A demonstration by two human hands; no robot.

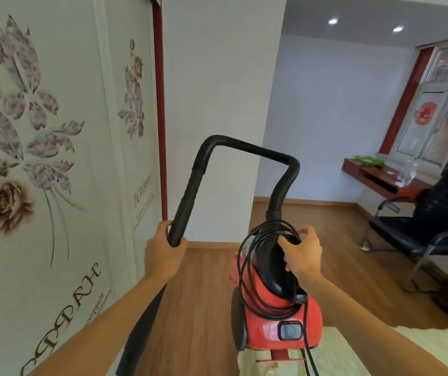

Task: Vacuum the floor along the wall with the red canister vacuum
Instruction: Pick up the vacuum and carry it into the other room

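Red canister vacuum [269,321] low centre, beside cream bedcover [353,354], cord [244,280] coiled on it | right hand [303,253] fingers grasp black handle [274,267] | left hand [163,253] fingers wrap wand [185,207] | advice: set canister down, unwind cord, run nozzle tight along wall [217,104].

"HAPPY" is printed on the far door panel [142,189], and is repeated in larger letters on the near door panel [62,316]. The small script beneath each cannot be read.
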